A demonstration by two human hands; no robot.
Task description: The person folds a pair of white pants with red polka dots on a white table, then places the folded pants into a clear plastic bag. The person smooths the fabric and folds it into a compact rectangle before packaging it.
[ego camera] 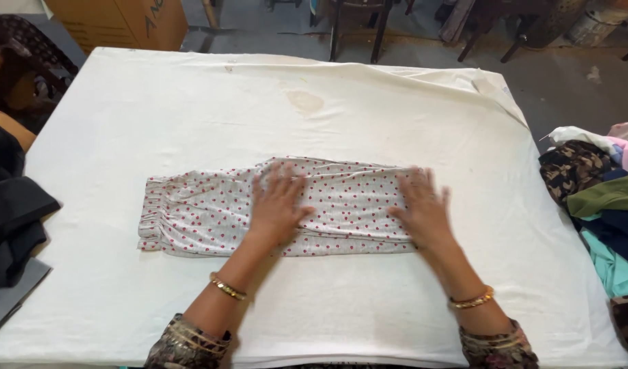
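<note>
dark cloth [10, 212] hangs over the left edge of the worktop [123, 123], which has a white sheet w/ a faint stain [305, 101] near the far side. in the middle lies the garment [211, 215], white w/ red dots, folded to a long strip, gathered cuff at the left end. left hand [278, 205] is open, flat, fingers spread, pressing on the middle of the strip. right hand [423, 208] is also open and flat, on the right end; it is a bit blurred. both hands hold nothing. clothes pile [601, 205] sits at the right edge. risk, i think: pressing unevenly can push the layers apart, so the fold gets crooked or creases; the loose sheet may also bunch under it.
</note>
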